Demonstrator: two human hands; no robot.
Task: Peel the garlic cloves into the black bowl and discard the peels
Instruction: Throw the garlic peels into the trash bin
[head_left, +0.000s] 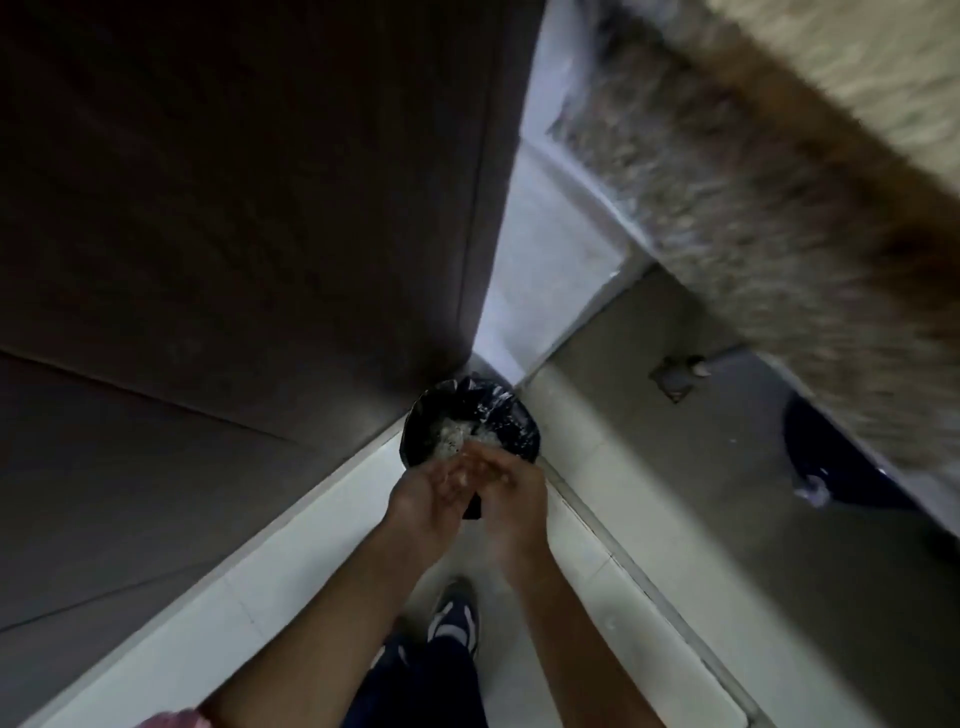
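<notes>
Both palms meet above the bin (519, 434), near its rim: left hand (428, 496) upturned, right hand (514, 501) against it, fingers relaxed, pinching nothing visible; peels (457, 434) lie just ahead and below.

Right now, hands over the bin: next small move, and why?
Probably brush the palms together over the bin: left hand and right hand meet just above its near rim, pale peels lie inside, and blur hides any clinging scraps.

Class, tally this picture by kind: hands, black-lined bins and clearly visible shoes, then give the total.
Hands: 2 (left hand, right hand)
Black-lined bin: 1
Shoe: 1
Total: 4
</notes>
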